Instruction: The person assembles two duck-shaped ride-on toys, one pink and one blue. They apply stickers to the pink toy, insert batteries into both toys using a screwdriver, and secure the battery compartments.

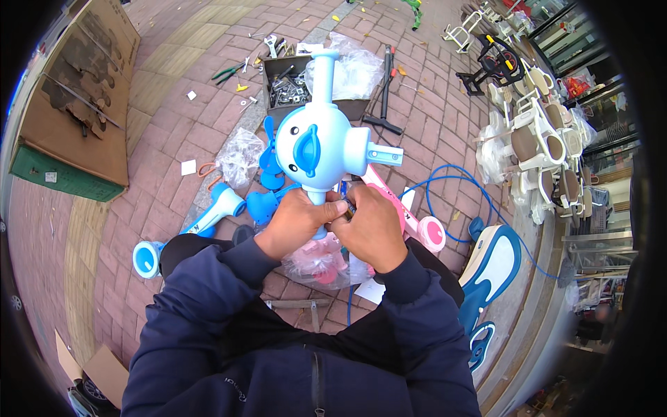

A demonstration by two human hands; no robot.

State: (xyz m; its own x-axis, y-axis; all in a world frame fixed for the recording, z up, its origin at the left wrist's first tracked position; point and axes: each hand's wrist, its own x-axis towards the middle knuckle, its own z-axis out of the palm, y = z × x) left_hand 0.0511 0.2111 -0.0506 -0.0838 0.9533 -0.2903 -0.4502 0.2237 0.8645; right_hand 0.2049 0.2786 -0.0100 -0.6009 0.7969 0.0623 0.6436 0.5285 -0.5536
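Note:
A light blue plastic duck-faced part (292,132), with a darker blue beak, is held up in front of me with its tubes pointing up, right and down. My left hand (292,221) is wrapped round its lower tube. Right beside it, my right hand (373,226) is closed with the thumbs close together; a small dark item shows at its fingers, too hidden to name. Under the hands lies a clear bag of pink pieces (316,263). To the left is a blue tubular part (221,203), to the right a pink one (429,234). Blue blade-shaped pieces (271,170) lie behind the duck part.
Ahead stands a metal toolbox (276,111) of loose hardware, with pliers (226,74) and a hammer (383,124) beside it. A large cardboard box (104,156) is at left. On the right are a blue hose (479,189), a blue-and-white ride-on part (497,257) and piled white chairs (535,149).

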